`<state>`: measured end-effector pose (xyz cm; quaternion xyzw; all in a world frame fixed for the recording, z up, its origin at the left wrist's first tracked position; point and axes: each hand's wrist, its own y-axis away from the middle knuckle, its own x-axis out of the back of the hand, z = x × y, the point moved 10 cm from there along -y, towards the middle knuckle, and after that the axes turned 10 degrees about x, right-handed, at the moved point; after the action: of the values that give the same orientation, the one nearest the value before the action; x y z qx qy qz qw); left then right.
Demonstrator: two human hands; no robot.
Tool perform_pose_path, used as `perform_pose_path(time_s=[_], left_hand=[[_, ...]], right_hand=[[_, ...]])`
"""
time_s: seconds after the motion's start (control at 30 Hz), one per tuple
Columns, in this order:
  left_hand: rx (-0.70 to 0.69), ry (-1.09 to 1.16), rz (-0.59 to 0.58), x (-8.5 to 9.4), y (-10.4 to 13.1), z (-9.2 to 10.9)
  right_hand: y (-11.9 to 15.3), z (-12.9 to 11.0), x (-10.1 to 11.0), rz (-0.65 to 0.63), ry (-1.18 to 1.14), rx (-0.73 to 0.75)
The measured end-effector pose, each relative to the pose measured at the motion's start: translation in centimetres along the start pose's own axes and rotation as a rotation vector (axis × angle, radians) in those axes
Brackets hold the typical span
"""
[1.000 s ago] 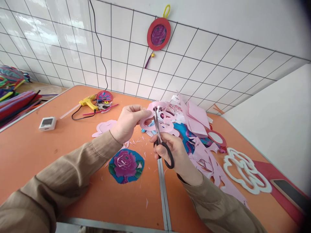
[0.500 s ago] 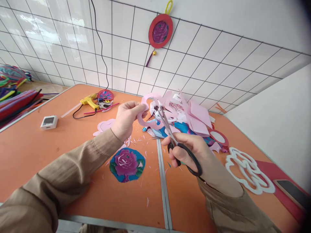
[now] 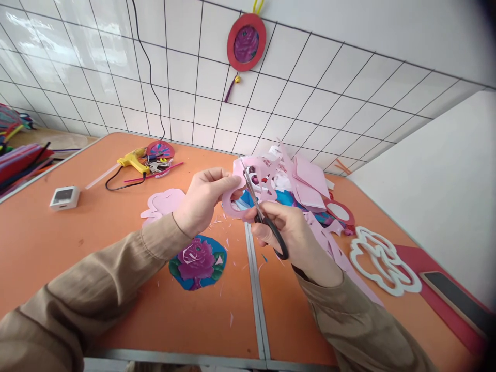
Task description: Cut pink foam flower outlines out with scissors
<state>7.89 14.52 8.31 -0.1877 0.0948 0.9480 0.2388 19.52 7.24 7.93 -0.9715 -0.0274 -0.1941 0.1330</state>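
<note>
Pinched between thumb and fingers of my left hand (image 3: 209,196) is a curved piece of pink paper (image 3: 232,205). My right hand (image 3: 289,232) has its fingers in the black handles of the scissors (image 3: 251,187). The scissor blades point up and away, over the pink paper, and look nearly closed. A long cut strip of pink paper (image 3: 329,245) lies beside and behind my right hand. Nearer to me, a rose-patterned fabric piece (image 3: 198,262) lies flat on the orange table (image 3: 127,305), with small pink scraps on it.
A yellow glue gun (image 3: 134,160), keys and a white box (image 3: 65,197) are at the left. Pink sheets (image 3: 310,181) and scraps pile up at the back. White cloud-shaped cutouts (image 3: 383,261) and a phone (image 3: 455,299) lie right. A red round ornament (image 3: 246,42) hangs on the wall.
My right hand and the scissors have moved left, closer to my left hand. The scissors look less open. A long pink strip now shows beside my right hand. The whole view has shifted slightly.
</note>
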Motion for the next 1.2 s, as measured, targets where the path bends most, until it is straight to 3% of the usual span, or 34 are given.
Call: perform_pose_path(time_s=[1.2], left_hand=[[0.010, -0.039, 0.002, -0.34, 0.29, -0.53]], right_hand=[[-0.17, 0.44, -0.43, -0.025, -0.037, -0.035]])
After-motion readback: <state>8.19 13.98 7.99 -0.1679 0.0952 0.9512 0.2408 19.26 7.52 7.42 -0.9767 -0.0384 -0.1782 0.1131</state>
